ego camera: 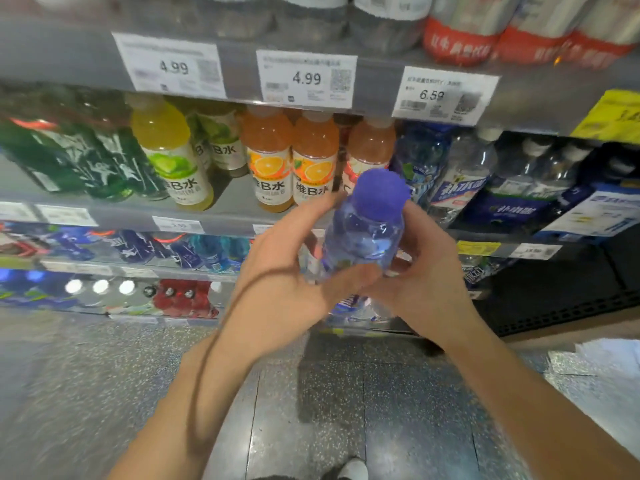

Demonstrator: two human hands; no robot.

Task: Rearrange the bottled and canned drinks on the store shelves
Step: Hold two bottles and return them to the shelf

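Scene: a person stands at a store drinks shelf point(239, 202), both bare hands raised in front of it.
Bottle: a small clear bottle point(363, 237) with a purple cap point(379, 194) is held upright between the hands, off the shelf, in front of the row of orange drinks point(291, 157).
Left hand: the left hand point(287, 275) has its thumb curled across the bottle's lower body; its fingers lie behind, so the grip looks like a loose wrap.
Right hand: the right hand point(419, 271) cups the far side, fingers curled round the lower half.
Handling: the bottle appears full, so moderately heavy for its size; thin plastic walls will likely dent under a hard squeeze, and the smooth surface may slip.
Where to hold: around the mid-body, or below the cap where the neck is stiffer.
Shelf: a yellow drink point(169, 150) stands left of the orange ones; price tags point(306, 77) hang above.
Unclear: motion blur hides the label, so the drink's kind cannot be told.
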